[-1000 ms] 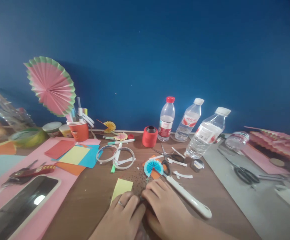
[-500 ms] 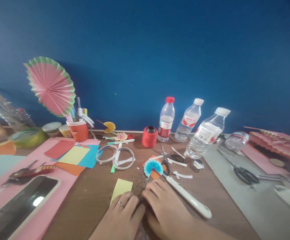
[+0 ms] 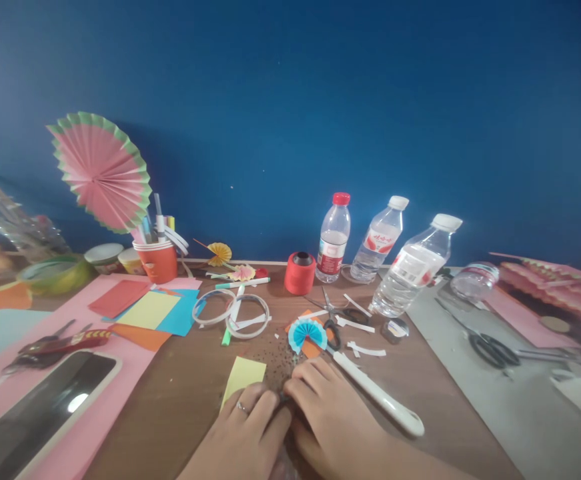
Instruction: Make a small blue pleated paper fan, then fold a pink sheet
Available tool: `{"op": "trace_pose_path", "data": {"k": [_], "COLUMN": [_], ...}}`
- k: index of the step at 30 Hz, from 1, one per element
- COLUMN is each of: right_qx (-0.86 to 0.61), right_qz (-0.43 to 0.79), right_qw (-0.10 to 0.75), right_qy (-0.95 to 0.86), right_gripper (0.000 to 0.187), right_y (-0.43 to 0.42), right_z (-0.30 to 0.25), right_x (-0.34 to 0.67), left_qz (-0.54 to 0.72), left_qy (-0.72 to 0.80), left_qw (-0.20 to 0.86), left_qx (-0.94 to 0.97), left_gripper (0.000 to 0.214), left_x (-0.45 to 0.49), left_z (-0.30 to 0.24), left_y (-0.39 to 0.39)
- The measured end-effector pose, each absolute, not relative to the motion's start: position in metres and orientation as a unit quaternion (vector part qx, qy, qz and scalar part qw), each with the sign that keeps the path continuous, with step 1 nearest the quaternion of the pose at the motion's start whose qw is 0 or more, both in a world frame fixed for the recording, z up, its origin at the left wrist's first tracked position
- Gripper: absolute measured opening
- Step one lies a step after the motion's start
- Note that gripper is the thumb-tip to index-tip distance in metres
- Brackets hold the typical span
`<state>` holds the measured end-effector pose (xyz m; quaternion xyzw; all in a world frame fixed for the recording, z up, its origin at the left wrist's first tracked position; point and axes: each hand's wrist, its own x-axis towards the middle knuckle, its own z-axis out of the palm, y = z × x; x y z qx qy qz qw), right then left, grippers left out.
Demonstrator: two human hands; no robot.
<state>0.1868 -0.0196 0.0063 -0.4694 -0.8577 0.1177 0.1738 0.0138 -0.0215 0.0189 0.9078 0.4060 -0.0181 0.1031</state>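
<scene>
Side by side at the front edge of the view, my left hand (image 3: 247,430) and my right hand (image 3: 327,410) have their fingers curled inward and close together. Whatever they pinch is hidden beneath the fingers; only a dark bit shows between them. A ring sits on one left finger. A yellow paper piece (image 3: 245,377) lies just beyond the left hand. Past the right fingertips is a small blue pleated paper fan (image 3: 307,335), partly over an orange paper piece (image 3: 313,349). A white-handled tool (image 3: 377,393) lies right of my right hand. Small dark specks are scattered on the wood.
Black-handled scissors (image 3: 337,320), paper strips (image 3: 365,350), two tape rings (image 3: 247,318) and a red thread spool (image 3: 300,273) lie beyond. Water bottles (image 3: 413,267) stand back right. At left are a phone (image 3: 45,413), coloured papers (image 3: 150,311) and a red cup (image 3: 155,262) with a watermelon-coloured fan (image 3: 103,173).
</scene>
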Motion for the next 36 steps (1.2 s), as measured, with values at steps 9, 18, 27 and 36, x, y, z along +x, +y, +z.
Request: {"op": "trace_pose_path", "data": {"k": [9,18,27,36], "right_qx": [-0.469,-0.474,-0.472,-0.474], "right_qz": [0.126,0.118,0.116,0.121], "right_qw": [0.178,0.168,0.177,0.173], "right_qy": [-0.856,-0.856,-0.856,-0.855], "right_gripper": [0.008,0.009,0.009,0.011], "right_y": [-0.0207,-0.0204,-0.0199,-0.0197], "right_z": [0.0061,0.0102,0.0093,0.0095], "right_x": [0.1874,0.187,0.1868,0.1867], "left_qz": [-0.023,-0.022,-0.027,-0.014], "left_qy": [0.411,0.404,0.408,0.41], "left_qw": [0.11,0.103,0.109,0.096], "left_qx": [0.905,0.909,0.906,0.907], "left_gripper": [0.027,0.026,0.027,0.025], "left_x": [0.0147,0.0142,0.0152,0.0157], "left_z": [0.0234,0.019,0.02,0.0223], "left_y": [-0.0234,-0.0222,-0.0207,-0.0223]}}
